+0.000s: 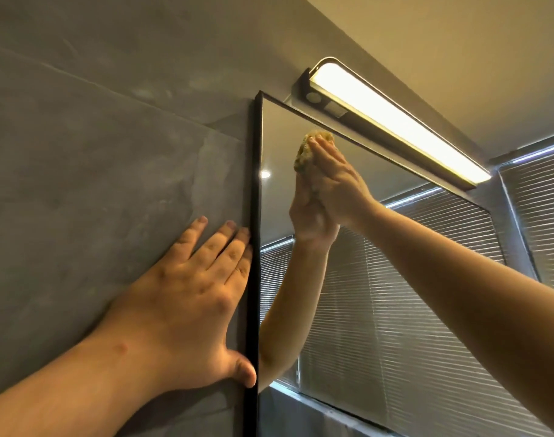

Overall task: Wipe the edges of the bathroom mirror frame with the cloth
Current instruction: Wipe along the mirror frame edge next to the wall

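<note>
The right hand (339,181) presses a soft, light yellow cloth (304,149) flat-fingered against the mirror glass just below the top frame (253,216) edge (it should bunch easily). The left hand (187,304) lies spread on the wall (96,152), touching the frame's left edge.

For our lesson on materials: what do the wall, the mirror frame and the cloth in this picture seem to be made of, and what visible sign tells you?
Wall: probably stone-look tile, matt grey, with cloudy veining and thin joint lines.
Mirror frame: thin black strip with a slight sheen, perhaps metal; plastic cannot be ruled out.
Cloth: yellowish, nubbly and soft-looking, perhaps a fluffy fabric, bunched under the right hand.
</note>
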Demonstrator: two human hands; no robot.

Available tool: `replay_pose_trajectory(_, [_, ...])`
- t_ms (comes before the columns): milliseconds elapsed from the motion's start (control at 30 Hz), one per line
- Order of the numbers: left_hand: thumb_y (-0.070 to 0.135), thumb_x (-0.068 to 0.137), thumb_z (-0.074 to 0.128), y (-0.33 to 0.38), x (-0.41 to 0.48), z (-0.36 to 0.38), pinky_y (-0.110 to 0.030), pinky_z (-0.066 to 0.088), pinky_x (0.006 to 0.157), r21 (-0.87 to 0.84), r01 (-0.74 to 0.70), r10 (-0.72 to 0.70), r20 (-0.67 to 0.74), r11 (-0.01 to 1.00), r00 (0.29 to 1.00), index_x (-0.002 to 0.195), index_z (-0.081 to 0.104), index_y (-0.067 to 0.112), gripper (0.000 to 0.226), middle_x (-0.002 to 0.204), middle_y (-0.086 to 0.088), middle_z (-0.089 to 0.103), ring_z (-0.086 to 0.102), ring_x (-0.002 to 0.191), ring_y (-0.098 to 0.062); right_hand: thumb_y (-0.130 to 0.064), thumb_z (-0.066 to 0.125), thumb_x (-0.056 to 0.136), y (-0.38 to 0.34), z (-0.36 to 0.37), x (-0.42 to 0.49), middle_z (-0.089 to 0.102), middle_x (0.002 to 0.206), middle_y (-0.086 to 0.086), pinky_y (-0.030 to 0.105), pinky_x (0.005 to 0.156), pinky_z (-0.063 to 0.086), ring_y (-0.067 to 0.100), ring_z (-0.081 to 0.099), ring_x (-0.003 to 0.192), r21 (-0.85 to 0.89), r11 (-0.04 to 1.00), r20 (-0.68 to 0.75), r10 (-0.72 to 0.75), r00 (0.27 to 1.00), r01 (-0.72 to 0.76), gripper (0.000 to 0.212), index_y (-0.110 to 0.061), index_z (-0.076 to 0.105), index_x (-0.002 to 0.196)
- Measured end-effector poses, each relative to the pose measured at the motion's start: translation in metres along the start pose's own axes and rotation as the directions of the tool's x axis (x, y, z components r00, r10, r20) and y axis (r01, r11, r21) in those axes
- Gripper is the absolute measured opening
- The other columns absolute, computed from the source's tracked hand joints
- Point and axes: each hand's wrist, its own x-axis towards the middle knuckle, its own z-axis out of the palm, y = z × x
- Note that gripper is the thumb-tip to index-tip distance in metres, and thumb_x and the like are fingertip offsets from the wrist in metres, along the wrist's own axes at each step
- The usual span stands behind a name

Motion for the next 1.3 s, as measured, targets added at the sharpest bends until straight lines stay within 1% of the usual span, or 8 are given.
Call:
replay_pose_trajectory(100, [0.096,0.054,0.035,-0.011,0.017,-0.013,-0.061,0.027,0.112,-0.101,0.026,0.004,0.284,0.995,0.959,0.130,0.054,-0.010,0.132,0.143,-0.025,0.047,0.041,0.137,-0.038,-0.032,0.039,0.102,-0.012,0.006,-0.013,0.032,0.158,0.010,0.035,0.124,0.016,0.018,0.022,0.149,-0.089,0.988,0.070,-0.120,0.990,0.126,0.052,-0.008,0.039,0.148])
replay_pose_trajectory(233, [0.095,0.056,0.035,-0.015,0.021,-0.009,-0.060,0.024,0.112,-0.219,0.035,0.022,0.252,0.975,0.967,0.132,0.052,-0.009,0.130,0.144,-0.025,0.046,0.040,0.137,-0.039,-0.051,0.030,0.104,-0.025,0.023,-0.039,0.045,0.147,0.024,0.056,0.116,0.030,0.038,0.037,0.141,-0.018,0.977,-0.049,-0.212,0.976,0.211,0.065,0.000,0.051,0.138])
replay_pose_trajectory(467, [0.091,0.055,0.036,-0.015,0.021,-0.007,-0.061,0.026,0.113,-0.261,0.036,0.017,0.199,0.965,0.980,0.132,0.047,-0.012,0.129,0.143,-0.027,0.046,0.041,0.136,-0.042,-0.020,0.047,0.097,-0.053,0.026,-0.078,0.065,0.124,0.016,0.038,0.102,0.048,0.031,0.061,0.115,-0.187,0.973,-0.169,-0.166,0.971,0.134,0.036,-0.004,0.066,0.122])
replay_pose_trajectory(700, [0.091,0.041,0.046,-0.016,0.022,-0.010,-0.061,0.026,0.112,-0.276,0.029,0.043,0.250,0.961,0.967,0.127,0.056,-0.009,0.132,0.138,-0.028,0.051,0.045,0.132,-0.041,-0.013,0.052,0.097,-0.088,0.016,-0.157,0.068,0.110,0.003,0.041,0.089,0.051,0.019,0.063,0.103,-0.003,0.990,-0.248,0.137,0.959,-0.142,0.024,-0.011,0.066,0.117])
replay_pose_trajectory(867, [0.089,0.043,0.045,-0.018,0.021,-0.015,-0.060,0.023,0.113,-0.289,0.034,0.045,0.263,0.957,0.964,0.128,0.055,-0.010,0.131,0.139,-0.028,0.050,0.044,0.133,-0.042,-0.031,0.053,0.097,-0.099,0.000,-0.251,0.069,0.110,-0.008,0.042,0.096,0.050,0.015,0.063,0.108,0.195,0.881,-0.325,0.473,0.819,-0.431,0.023,-0.027,0.066,0.115])
replay_pose_trajectory(1033, [0.087,0.046,0.046,-0.016,0.022,-0.019,-0.059,0.017,0.114,-0.290,0.018,0.049,0.223,0.957,0.974,0.127,0.053,-0.011,0.128,0.138,-0.029,0.049,0.043,0.132,-0.043,-0.030,0.057,0.096,-0.098,-0.027,-0.347,0.071,0.091,-0.022,0.031,0.084,0.054,0.011,0.067,0.093,0.096,0.744,-0.305,0.654,0.692,-0.661,0.025,-0.051,0.070,0.092])
replay_pose_trajectory(1133, [0.088,0.048,0.040,-0.013,0.021,-0.015,-0.058,0.013,0.115,-0.299,0.025,0.047,0.233,0.954,0.971,0.127,0.052,-0.012,0.128,0.138,-0.030,0.049,0.042,0.132,-0.044,-0.038,0.059,0.096,-0.088,-0.029,-0.392,0.072,0.095,-0.020,0.038,0.087,0.054,0.013,0.064,0.099,0.072,0.625,-0.282,0.760,0.586,-0.777,0.017,-0.046,0.072,0.101])
replay_pose_trajectory(1300, [0.088,0.050,0.037,-0.012,0.022,-0.004,-0.055,0.007,0.117,-0.305,0.008,0.036,0.139,0.952,0.990,0.125,0.053,-0.013,0.126,0.137,-0.030,0.049,0.041,0.131,-0.046,-0.040,0.055,0.092,-0.092,0.007,-0.401,0.066,0.114,-0.027,0.024,0.095,0.047,0.003,0.056,0.111,0.046,0.625,-0.185,0.772,0.608,-0.779,0.030,-0.040,0.068,0.119])
